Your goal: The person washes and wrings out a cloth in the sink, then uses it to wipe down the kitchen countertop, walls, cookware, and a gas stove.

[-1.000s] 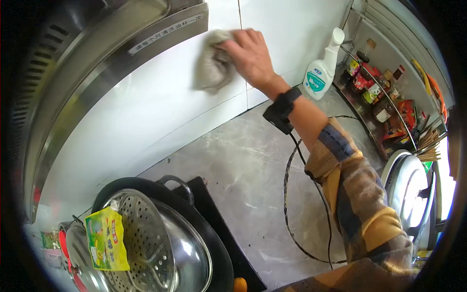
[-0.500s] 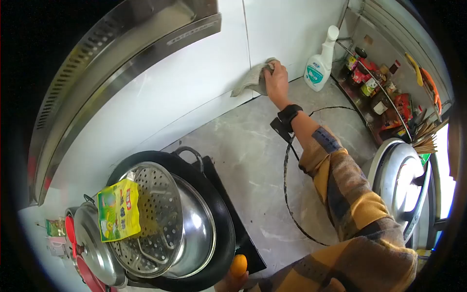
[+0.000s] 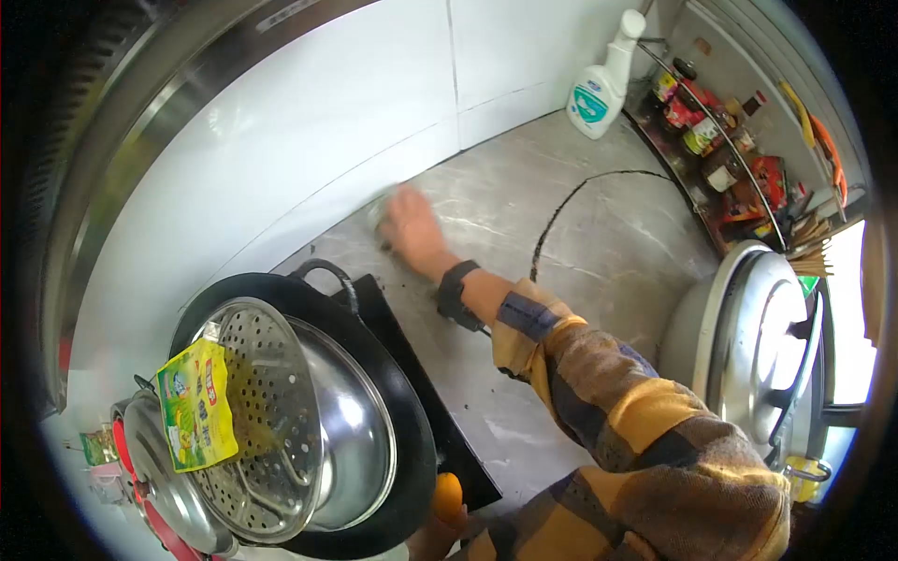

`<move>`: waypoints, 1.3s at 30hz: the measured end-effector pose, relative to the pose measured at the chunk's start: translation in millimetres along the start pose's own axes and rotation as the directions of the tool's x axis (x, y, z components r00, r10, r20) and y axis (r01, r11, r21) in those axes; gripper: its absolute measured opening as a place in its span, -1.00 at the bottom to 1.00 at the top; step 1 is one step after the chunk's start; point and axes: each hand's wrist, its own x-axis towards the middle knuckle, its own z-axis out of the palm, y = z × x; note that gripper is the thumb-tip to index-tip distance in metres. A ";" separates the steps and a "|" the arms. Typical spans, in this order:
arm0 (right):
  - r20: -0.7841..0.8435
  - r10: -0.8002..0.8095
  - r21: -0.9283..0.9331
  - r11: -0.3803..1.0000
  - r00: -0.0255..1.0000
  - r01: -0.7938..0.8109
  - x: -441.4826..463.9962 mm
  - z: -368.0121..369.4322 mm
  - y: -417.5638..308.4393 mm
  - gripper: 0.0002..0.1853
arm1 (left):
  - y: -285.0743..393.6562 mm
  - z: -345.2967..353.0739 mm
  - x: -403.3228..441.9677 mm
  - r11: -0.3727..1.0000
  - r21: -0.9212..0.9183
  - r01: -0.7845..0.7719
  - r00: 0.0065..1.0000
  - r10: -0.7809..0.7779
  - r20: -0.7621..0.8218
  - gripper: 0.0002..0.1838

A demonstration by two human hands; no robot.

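Observation:
My right hand (image 3: pixel 412 234), blurred by motion, presses a grey cloth (image 3: pixel 380 215) onto the grey counter (image 3: pixel 486 206) beside the foot of the tiled wall. Only a small edge of the cloth shows past the fingers. At the bottom, my left hand (image 3: pixel 436 539) is partly cut off and closed around an orange rounded thing (image 3: pixel 449 496); its kind is unclear. It is close to the black wok (image 3: pixel 412 439), in which a steel bowl (image 3: pixel 360 439) and a perforated steamer tray (image 3: pixel 271 393) sit. A yellow-green packet (image 3: pixel 198 407) lies on the tray.
A white spray bottle (image 3: pixel 599 84) stands at the wall. Right of it is a rack (image 3: pixel 673 178) of bottles and packets. A large lidded pot (image 3: pixel 748 327) is on the right, lidded pans (image 3: pixel 168 467) on the left. A dark cord (image 3: pixel 552 220) curves over the counter.
My right hand has moved down and left with the cloth, from the wall tiles to the counter near the wok's loop handle. The view has shifted slightly; my left hand stays by the wok.

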 end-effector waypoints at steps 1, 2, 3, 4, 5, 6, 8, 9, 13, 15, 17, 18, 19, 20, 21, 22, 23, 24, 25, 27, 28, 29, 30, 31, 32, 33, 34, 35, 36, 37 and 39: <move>0.011 -0.099 0.028 0.995 0.995 0.099 -11.3 -0.2 -6.4 -0.65 | 0.1 3.4 -1.8 0.999 0.019 0.032 0.999 -0.032 0.019 -0.16; 0.020 -0.199 0.057 0.979 0.980 0.198 -23.5 -1.6 -10.0 -0.67 | -1.0 4.4 -3.2 0.998 0.031 0.052 0.998 -0.053 0.036 -0.15; 0.077 -0.222 0.121 0.970 0.972 0.212 -35.5 -13.3 -15.0 -0.65 | -1.9 6.0 -3.1 0.997 0.042 0.063 0.997 -0.064 0.041 -0.15; 0.139 -0.279 0.181 0.950 0.950 0.253 -43.3 -28.6 -15.5 -0.63 | -5.8 7.9 -2.6 0.998 0.027 0.055 0.997 -0.057 0.048 -0.16; 0.198 -0.340 0.245 0.925 0.919 0.289 -53.8 -45.3 -13.4 -0.61 | -9.7 9.8 -2.2 0.999 0.012 0.048 0.997 -0.049 0.056 -0.16; 0.255 -0.402 0.310 0.896 0.880 0.319 -64.9 -60.6 -9.8 -0.59 | -13.8 11.9 -1.8 0.999 -0.004 0.041 0.997 -0.041 0.063 -0.17; 0.400 -0.579 0.462 0.797 0.710 0.389 -73.6 -81.9 4.5 -0.54 | -10.0 9.9 -0.1 0.999 -0.034 -0.041 0.999 0.041 -0.019 -0.20; 0.444 -0.683 0.575 0.714 0.580 0.399 -71.4 -88.0 13.9 -0.53 | -10.8 14.5 -3.8 0.998 -0.052 0.025 1.000 -0.025 -0.001 -0.25; 0.671 -0.388 0.410 0.904 0.632 0.119 -6.4 -103.6 34.7 -0.53 | -2.3 5.8 2.3 0.998 -0.048 -0.028 0.998 0.025 -0.064 -0.28; 0.504 -0.298 0.304 0.940 0.810 0.157 15.2 -84.3 50.2 -0.48 | -0.6 5.4 2.3 1.000 -0.009 0.001 0.998 -0.001 -0.055 -0.30; 0.379 -0.219 0.103 0.975 0.899 0.195 5.8 -65.3 39.9 -0.41 | -1.1 8.7 3.5 1.000 -0.003 -0.024 0.996 0.023 -0.082 -0.32; 0.320 -0.161 -0.039 0.982 0.934 0.183 -17.9 -58.8 17.3 -0.39 | -0.2 8.6 5.3 1.000 -0.003 -0.025 0.996 0.024 -0.084 -0.32; 0.257 -0.107 -0.180 0.971 0.960 0.156 -42.3 -55.6 -2.7 -0.37 | 1.4 7.2 5.9 1.000 -0.004 -0.024 0.996 0.024 -0.081 -0.33; 0.330 -0.169 -0.128 0.967 0.929 0.222 -62.7 -53.4 -11.4 -0.38 | 2.2 5.8 3.9 1.000 -0.008 -0.027 0.997 0.027 -0.076 -0.33; 0.331 -0.213 -0.051 0.969 0.919 0.242 -84.9 -61.5 -22.4 -0.46 | 1.6 5.1 3.2 0.998 -0.001 -0.057 0.995 0.056 -0.083 -0.29; 0.297 -0.235 -0.077 0.960 0.925 0.269 -108.6 -66.5 -23.7 -0.55 | 4.3 2.7 3.4 0.998 -0.019 -0.057 0.995 0.055 -0.087 -0.28; 0.291 -0.263 -0.097 0.948 0.920 0.302 -131.6 -85.9 -27.7 -0.59 | 7.6 -1.2 4.0 0.997 -0.038 -0.066 0.994 0.062 -0.090 -0.26; 0.311 -0.267 -0.156 0.933 0.912 0.326 -156.5 -105.2 -30.4 -0.60 | 10.6 -6.5 4.1 0.996 -0.053 -0.077 0.993 0.072 -0.091 -0.25; 0.336 -0.278 -0.083 0.943 0.900 0.323 -182.8 -128.8 -29.4 -0.59 | 16.1 -14.0 3.0 0.997 -0.029 -0.069 0.996 0.067 -0.053 -0.26; 0.350 -0.279 0.051 0.959 0.894 0.279 -239.3 -169.1 -25.9 -0.64 | 12.8 -14.9 2.7 0.988 -0.012 -0.156 0.986 0.155 -0.069 -0.26; 0.366 -0.252 0.058 0.967 0.896 0.249 -264.8 -191.8 -28.2 -0.67 | 8.7 -13.4 1.9 0.981 0.000 -0.195 0.978 0.194 -0.076 -0.27; 0.378 -0.228 0.066 0.973 0.897 0.219 -282.5 -211.8 -29.8 -0.69 | 5.2 -10.1 1.6 0.973 0.014 -0.229 0.969 0.230 -0.088 -0.27; 0.414 -0.184 0.073 0.983 0.891 0.169 -292.5 -225.7 -27.9 -0.72 | 4.9 -11.1 0.5 0.971 0.005 -0.240 0.967 0.240 -0.084 -0.28; 0.451 -0.141 0.082 0.990 0.881 0.117 -300.3 -235.2 -25.2 -0.74 | 4.6 -12.6 1.2 0.969 -0.003 -0.248 0.966 0.247 -0.077 -0.28; 0.490 -0.099 0.094 0.994 0.866 0.061 -306.0 -238.2 -23.6 -0.76 | 3.8 -13.2 1.0 0.968 -0.009 -0.250 0.966 0.249 -0.067 -0.29; 0.456 -0.103 0.044 0.995 0.884 0.094 -297.2 -240.8 -17.2 -0.81 | 2.9 -13.1 0.2 0.963 -0.005 -0.268 0.961 0.267 -0.068 -0.29; 0.421 0.148 0.069 0.978 0.895 -0.195 -274.5 -251.0 -26.0 -0.81 | 2.0 -12.8 0.9 0.959 0.000 -0.283 0.957 0.282 -0.069 -0.29; 0.393 0.391 0.108 0.879 0.832 -0.464 -246.6 -259.2 -32.5 -0.82 | 1.7 -12.5 2.6 0.955 0.008 -0.295 0.953 0.295 -0.071 -0.29; 0.281 0.430 0.173 0.857 0.858 -0.486 -223.6 -254.1 -13.9 -0.78 | 2.8 -12.3 3.4 0.959 0.011 -0.284 0.956 0.284 -0.069 -0.29; 0.166 0.471 0.243 0.832 0.866 -0.499 -200.0 -244.8 14.1 -0.75 | 4.9 -13.0 3.0 0.962 0.017 -0.274 0.959 0.275 -0.068 -0.29; -0.049 0.481 0.067 0.876 0.875 -0.478 -153.3 -220.7 84.5 -0.80 | 7.8 -12.1 4.5 0.959 0.040 -0.279 0.954 0.282 -0.100 -0.30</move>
